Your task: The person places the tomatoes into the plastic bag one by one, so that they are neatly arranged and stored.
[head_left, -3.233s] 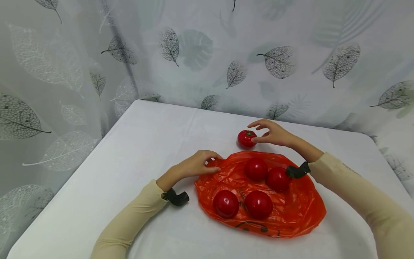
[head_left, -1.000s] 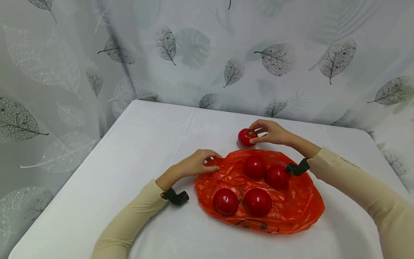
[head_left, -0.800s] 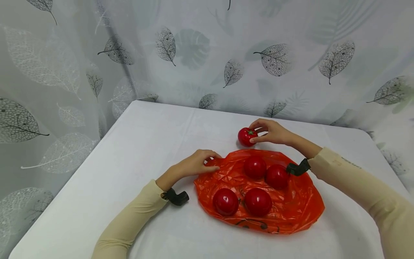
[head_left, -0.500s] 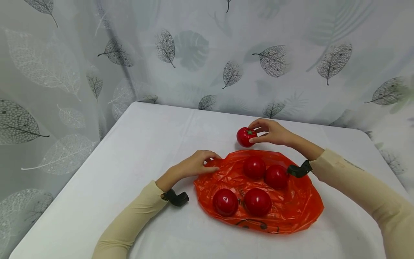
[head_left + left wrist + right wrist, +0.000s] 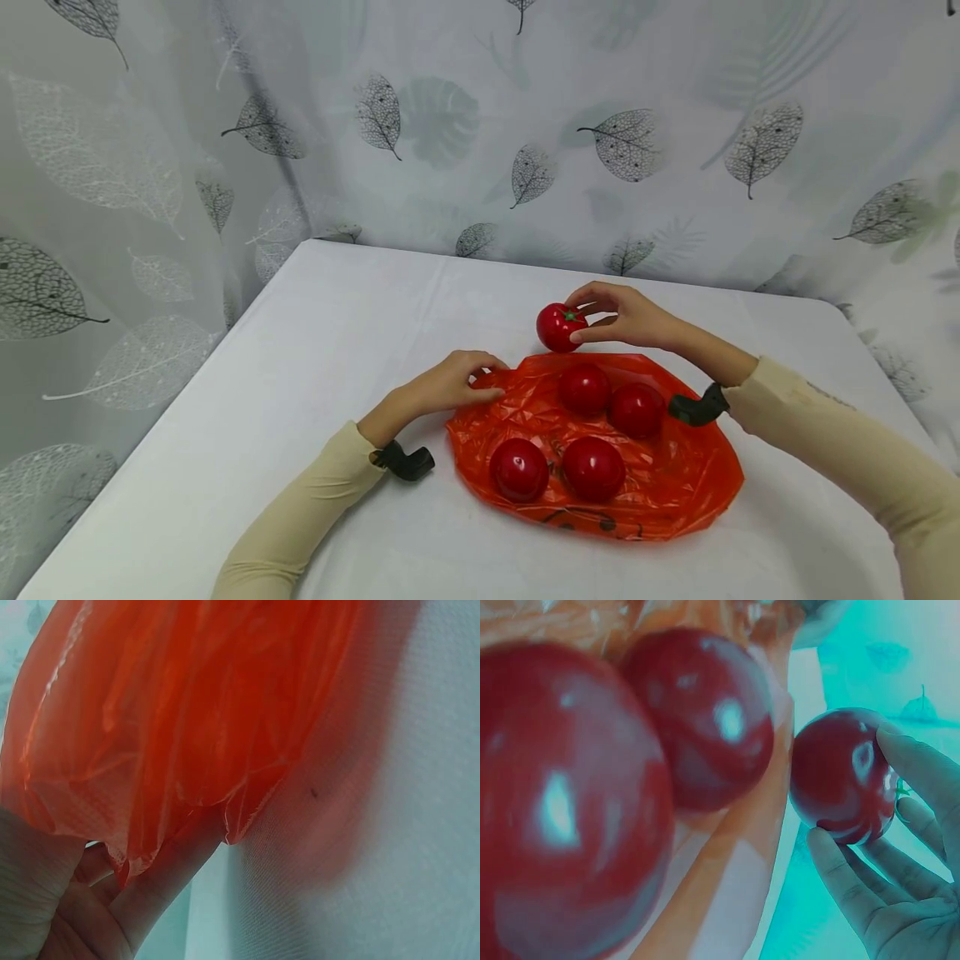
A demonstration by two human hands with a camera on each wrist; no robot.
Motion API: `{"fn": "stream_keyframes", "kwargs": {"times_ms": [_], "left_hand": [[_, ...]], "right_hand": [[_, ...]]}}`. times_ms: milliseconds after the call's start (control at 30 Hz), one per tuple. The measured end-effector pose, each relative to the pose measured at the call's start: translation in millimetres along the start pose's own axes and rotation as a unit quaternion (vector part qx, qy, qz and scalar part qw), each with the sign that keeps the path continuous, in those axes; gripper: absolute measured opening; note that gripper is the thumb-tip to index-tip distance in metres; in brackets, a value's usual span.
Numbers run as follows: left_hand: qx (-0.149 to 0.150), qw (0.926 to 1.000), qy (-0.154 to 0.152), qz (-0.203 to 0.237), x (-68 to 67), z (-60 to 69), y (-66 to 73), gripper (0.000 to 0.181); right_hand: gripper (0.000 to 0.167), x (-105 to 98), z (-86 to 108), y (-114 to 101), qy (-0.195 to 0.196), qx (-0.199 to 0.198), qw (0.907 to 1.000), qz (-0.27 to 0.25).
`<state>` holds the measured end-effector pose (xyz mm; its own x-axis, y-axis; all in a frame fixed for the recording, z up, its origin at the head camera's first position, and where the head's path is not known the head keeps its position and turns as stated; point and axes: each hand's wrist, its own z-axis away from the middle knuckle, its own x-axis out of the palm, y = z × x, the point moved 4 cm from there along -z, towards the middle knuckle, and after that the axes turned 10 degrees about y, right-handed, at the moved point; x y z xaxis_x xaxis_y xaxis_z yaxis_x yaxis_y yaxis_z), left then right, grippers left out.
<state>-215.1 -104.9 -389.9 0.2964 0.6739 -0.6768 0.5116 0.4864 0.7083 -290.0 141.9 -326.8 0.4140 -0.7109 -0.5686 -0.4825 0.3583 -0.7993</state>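
Note:
A red tomato [image 5: 558, 327] with a green calyx is pinched between the thumb and fingers of my right hand [image 5: 630, 318], just beyond the bag's far edge. In the right wrist view the held tomato [image 5: 844, 776] seems to be off the table. My left hand [image 5: 453, 383] grips the left rim of an orange-red plastic bag [image 5: 667, 492]. Thin folds of the bag [image 5: 202, 735] hang over its fingers in the left wrist view. Several tomatoes lie in the bag, two at the front, such as this tomato [image 5: 594, 468], and two farther back, including this tomato [image 5: 585, 389].
Everything stands on a white-covered table [image 5: 360, 308]. Behind it hangs a pale leaf-print curtain [image 5: 450, 125]. Black straps [image 5: 405, 461] sit at both wrists, and the right one hangs over the bag's right side.
My right hand closed on the tomato, lifted it slightly and brought it left and nearer to the bag's far rim. My left hand stays on the bag. The head view has shifted a little.

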Motion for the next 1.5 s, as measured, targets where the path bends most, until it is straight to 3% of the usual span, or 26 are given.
{"fn": "stream_keyframes", "kwargs": {"times_ms": [267, 667, 1100, 1500], "left_hand": [[-0.005, 1.0, -0.002, 0.001, -0.6, -0.7, -2.8, 0.031], [-0.004, 1.0, 0.0, -0.007, -1.5, 0.6, -2.6, 0.031], [-0.004, 0.9999, -0.001, -0.012, 0.9, 2.1, -1.6, 0.031], [0.011, 0.9998, 0.005, -0.013, 0.7, 0.6, -0.6, 0.031]], "right_hand": [[0.045, 7, 5.3, -12, -0.009, -0.018, 0.9996, -0.018], [0.047, 26, 20.8, -30, -0.05, -0.002, 0.9981, -0.038], [0.048, 48, 31.0, -28, -0.117, 0.004, 0.9908, -0.067], [0.045, 65, 34.8, -29, -0.164, 0.008, 0.9847, -0.058]]}}
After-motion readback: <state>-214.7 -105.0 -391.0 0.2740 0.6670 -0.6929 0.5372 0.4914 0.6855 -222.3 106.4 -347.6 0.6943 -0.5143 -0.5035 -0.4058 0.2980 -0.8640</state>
